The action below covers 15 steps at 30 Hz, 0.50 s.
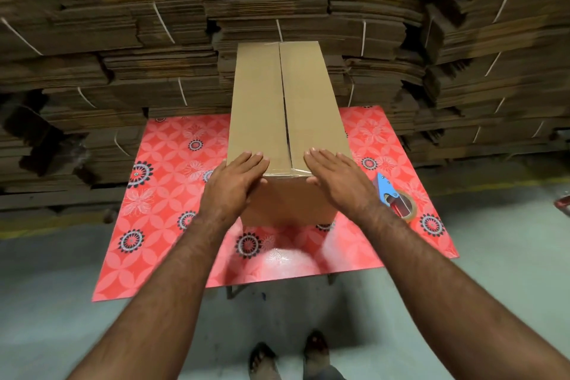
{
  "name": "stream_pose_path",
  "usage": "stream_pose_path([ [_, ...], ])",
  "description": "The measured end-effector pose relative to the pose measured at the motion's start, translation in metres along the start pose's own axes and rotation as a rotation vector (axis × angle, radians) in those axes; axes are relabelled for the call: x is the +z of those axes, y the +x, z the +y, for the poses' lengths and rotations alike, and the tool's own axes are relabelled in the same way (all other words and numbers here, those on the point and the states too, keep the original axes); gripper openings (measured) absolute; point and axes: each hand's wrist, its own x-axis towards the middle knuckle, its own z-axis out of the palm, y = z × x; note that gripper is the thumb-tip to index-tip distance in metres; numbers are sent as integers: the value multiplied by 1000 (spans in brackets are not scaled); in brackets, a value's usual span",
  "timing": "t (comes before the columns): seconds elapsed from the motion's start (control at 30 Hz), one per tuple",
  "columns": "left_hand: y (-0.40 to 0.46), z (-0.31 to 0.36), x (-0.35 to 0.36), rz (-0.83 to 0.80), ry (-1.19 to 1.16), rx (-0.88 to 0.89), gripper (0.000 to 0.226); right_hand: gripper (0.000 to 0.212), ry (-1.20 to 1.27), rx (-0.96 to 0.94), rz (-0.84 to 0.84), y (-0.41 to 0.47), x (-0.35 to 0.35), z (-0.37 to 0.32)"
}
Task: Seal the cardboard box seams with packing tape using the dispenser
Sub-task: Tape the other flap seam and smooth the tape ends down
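A long brown cardboard box [262, 102] stands on the red flowered table [172, 194], its two top flaps closed with the middle seam running away from me. A strip of clear tape shows at the seam's near end. My left hand [237, 182] lies flat on the near left corner of the box top, fingers straight. My right hand [336, 179] lies flat on the near right corner, also with straight fingers. The blue tape dispenser [394, 197] with its tape roll lies on the table just right of my right wrist, held by neither hand.
Tall stacks of flattened, strapped cardboard [123, 40] fill the whole background behind and beside the table. The grey floor [509, 271] lies around the table, and my sandalled feet [290, 355] stand at its near edge.
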Motion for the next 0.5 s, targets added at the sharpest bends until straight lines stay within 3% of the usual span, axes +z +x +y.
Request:
stream_pose_path([
  [0.27, -4, -9, -15, 16, -97, 76, 44, 53, 94, 90, -46, -30, -13, 42],
  [0.33, -2, -2, -21, 17, -36, 105, 31, 52, 72, 72, 35, -30, -15, 34],
  [0.43, 7, 19, -16, -44, 92, 70, 51, 58, 72, 39, 105, -15, -18, -5],
  [0.5, 12, 27, -3, -89, 141, 75, 51, 56, 69, 9, 92, -1, -10, -28],
])
